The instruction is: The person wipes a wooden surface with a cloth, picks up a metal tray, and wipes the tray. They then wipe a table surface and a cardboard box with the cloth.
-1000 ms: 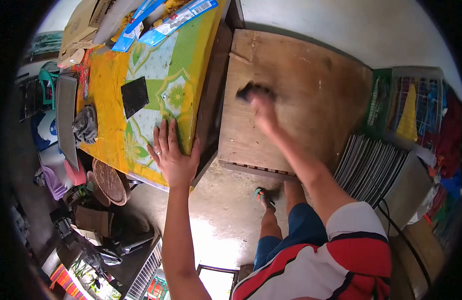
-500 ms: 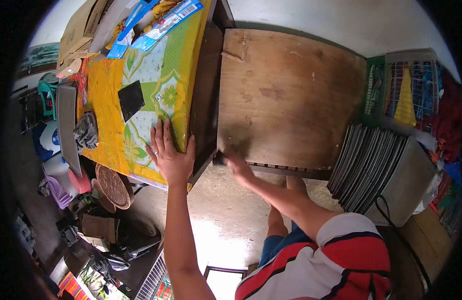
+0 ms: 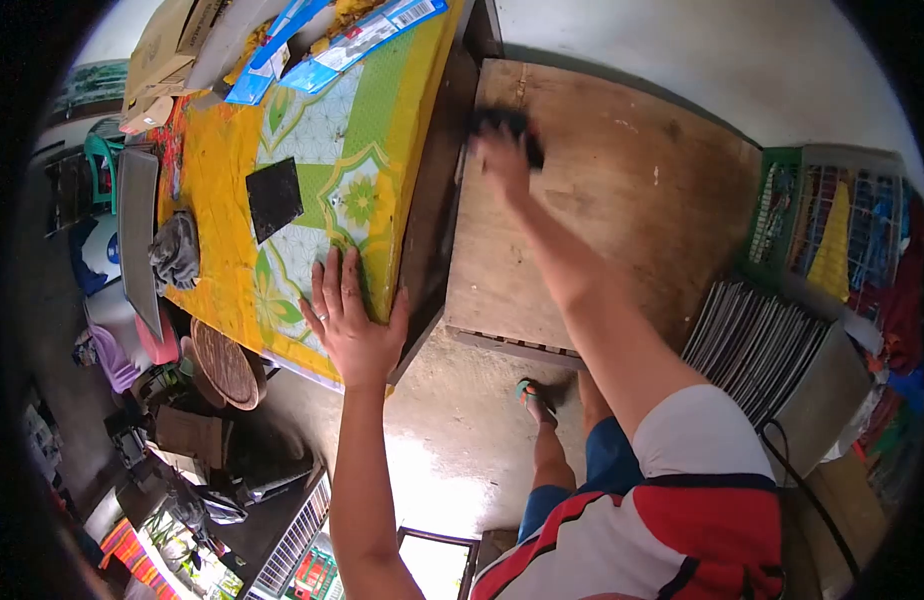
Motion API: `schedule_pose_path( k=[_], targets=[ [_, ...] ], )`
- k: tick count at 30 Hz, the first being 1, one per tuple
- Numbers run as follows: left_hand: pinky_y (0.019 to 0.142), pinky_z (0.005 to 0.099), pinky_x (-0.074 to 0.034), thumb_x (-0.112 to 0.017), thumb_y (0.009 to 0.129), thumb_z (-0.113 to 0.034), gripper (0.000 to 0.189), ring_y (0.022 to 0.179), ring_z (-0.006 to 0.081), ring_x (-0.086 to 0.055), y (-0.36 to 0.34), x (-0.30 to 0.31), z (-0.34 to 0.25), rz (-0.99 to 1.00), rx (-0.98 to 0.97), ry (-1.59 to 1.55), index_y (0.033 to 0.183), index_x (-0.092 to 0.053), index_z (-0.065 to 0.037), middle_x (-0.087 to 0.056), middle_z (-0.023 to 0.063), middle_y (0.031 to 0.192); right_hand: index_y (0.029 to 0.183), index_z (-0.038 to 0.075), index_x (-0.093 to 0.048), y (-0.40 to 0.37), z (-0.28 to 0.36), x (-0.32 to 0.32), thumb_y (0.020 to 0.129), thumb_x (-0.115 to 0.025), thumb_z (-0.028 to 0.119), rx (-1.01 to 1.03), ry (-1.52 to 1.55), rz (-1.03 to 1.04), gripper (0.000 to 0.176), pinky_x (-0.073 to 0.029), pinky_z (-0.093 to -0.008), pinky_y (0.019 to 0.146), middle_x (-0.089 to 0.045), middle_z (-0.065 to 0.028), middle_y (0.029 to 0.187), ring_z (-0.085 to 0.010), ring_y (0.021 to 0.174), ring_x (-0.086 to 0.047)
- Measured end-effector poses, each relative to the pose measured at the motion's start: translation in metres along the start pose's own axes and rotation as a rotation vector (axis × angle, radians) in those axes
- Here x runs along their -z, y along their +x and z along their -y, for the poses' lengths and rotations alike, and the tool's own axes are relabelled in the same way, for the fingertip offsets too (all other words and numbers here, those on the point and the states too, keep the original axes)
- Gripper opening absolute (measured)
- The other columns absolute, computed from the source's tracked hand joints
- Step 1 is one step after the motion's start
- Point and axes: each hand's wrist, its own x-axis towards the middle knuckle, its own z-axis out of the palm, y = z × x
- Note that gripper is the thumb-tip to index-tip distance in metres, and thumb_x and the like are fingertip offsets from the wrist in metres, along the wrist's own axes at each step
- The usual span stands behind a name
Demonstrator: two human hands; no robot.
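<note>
My left hand lies flat with fingers spread on the patterned table cover, close to the table's edge. My right hand reaches to the far left part of a brown wooden board. It is closed on a black pad, which is smeared by motion, so its exact kind does not show. The pad appears to be against the board's surface. A flat black square sheet rests on the table cover beyond my left hand.
Cardboard boxes and blue-and-white packaging sit at the table's far end, a grey cloth at its left edge. Right of the board stand a stack of thin dark panels and a wire basket. A black cable hangs nearby.
My right hand has swept the black pad from the board's near left corner to its far left part. My left hand stays flat on the table cover. The view has shifted slightly.
</note>
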Motion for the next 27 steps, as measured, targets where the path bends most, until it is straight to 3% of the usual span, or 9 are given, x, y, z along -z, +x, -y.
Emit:
schedule_pose_path(
  k=[2,3,4,7,10,13,17,23,27],
  targets=[
    [0.112,0.0535,-0.017,-0.072,0.074,-0.035,0.073,0.137,0.0289,-0.033,0.000,0.001,-0.001,0.007,0.018,0.001,0.139,-0.044,-0.015,-0.041,0.0064,0.144,0.123,0.012,-0.057,-0.085,0.044,-0.009,0.084,-0.051,0.010,0.059,0.351,-0.028,0.039,-0.022,-0.0559,0.112,-0.051,-0.0079,0.135,-0.0303,0.131,-0.040],
    [0.112,0.0535,-0.017,-0.072,0.074,-0.035,0.073,0.137,0.0289,-0.033,0.000,0.001,-0.003,0.009,0.024,0.001,0.139,-0.044,-0.015,-0.041,0.0065,0.144,0.116,0.011,-0.059,-0.119,0.071,0.031,0.085,-0.050,0.011,0.128,0.187,0.239,0.033,-0.022,-0.0564,0.112,-0.058,-0.0094,0.120,-0.0303,0.124,-0.046],
    [0.112,0.0535,-0.017,-0.072,0.074,-0.035,0.074,0.137,0.0290,-0.033,0.000,0.000,-0.004,0.004,0.023,0.000,0.139,-0.043,-0.015,-0.041,0.0066,0.144,0.111,0.011,-0.061,-0.173,0.085,0.014,0.085,-0.049,0.013,0.211,0.384,0.063,0.028,-0.021,-0.0572,0.112,-0.059,-0.0093,0.111,-0.0294,0.120,-0.048],
    [0.112,0.0535,-0.017,-0.072,0.074,-0.035,0.074,0.137,0.0290,-0.033,0.000,0.000,-0.002,0.001,0.018,0.009,0.139,-0.043,-0.015,-0.041,0.0070,0.144,0.116,0.020,-0.063,-0.262,0.113,0.027,0.086,-0.058,0.012,0.328,0.534,0.302,0.031,-0.037,-0.0445,0.103,-0.057,-0.0107,0.126,-0.0277,0.120,-0.049],
    [0.112,0.0532,-0.017,-0.072,0.074,-0.035,0.075,0.137,0.0290,-0.033,0.000,0.001,-0.002,0.008,0.020,0.017,0.140,-0.043,-0.015,-0.041,0.0072,0.144,0.112,0.017,-0.063,-0.223,0.109,0.052,0.083,-0.055,0.003,-0.290,1.002,0.400,0.033,-0.042,-0.0405,0.093,-0.061,-0.0125,0.116,-0.0294,0.114,-0.053],
    [0.112,0.0527,-0.017,-0.072,0.074,-0.035,0.075,0.136,0.0290,-0.033,0.001,0.000,-0.002,-0.004,0.007,0.011,0.140,-0.042,-0.015,-0.041,0.0072,0.144,0.095,0.003,-0.055,-0.115,0.042,0.042,0.077,-0.050,-0.009,-0.222,0.893,-0.100,0.022,-0.043,-0.0400,0.090,-0.059,-0.0168,0.096,-0.0336,0.101,-0.057],
    [0.112,0.0523,-0.017,-0.073,0.074,-0.035,0.074,0.136,0.0290,-0.034,0.000,0.000,-0.002,-0.007,0.011,0.009,0.139,-0.043,-0.015,-0.042,0.0072,0.143,0.121,0.020,-0.060,0.038,-0.016,0.068,0.092,-0.050,0.011,-0.148,0.313,-0.331,0.032,-0.029,-0.0593,0.106,-0.051,-0.0103,0.136,-0.0400,0.129,-0.040],
    [0.111,0.0594,-0.017,-0.072,0.073,-0.037,0.075,0.138,0.0289,-0.032,-0.001,-0.003,-0.001,0.004,0.029,-0.015,0.140,-0.043,-0.018,-0.040,0.0041,0.146,0.123,0.017,-0.057,-0.100,0.061,0.008,0.082,-0.054,0.012,0.114,-0.090,-0.039,0.042,-0.021,-0.0585,0.112,-0.045,-0.0083,0.141,-0.0329,0.134,-0.036],
    [0.111,0.0591,-0.017,-0.073,0.073,-0.037,0.076,0.138,0.0288,-0.033,-0.001,-0.002,-0.002,0.008,0.043,-0.014,0.140,-0.043,-0.018,-0.041,0.0038,0.146,0.117,0.018,-0.060,-0.286,0.143,0.020,0.079,-0.055,0.004,0.201,0.562,0.622,0.040,-0.027,-0.0499,0.112,-0.051,-0.0039,0.134,-0.0255,0.133,-0.039]
  ],
)
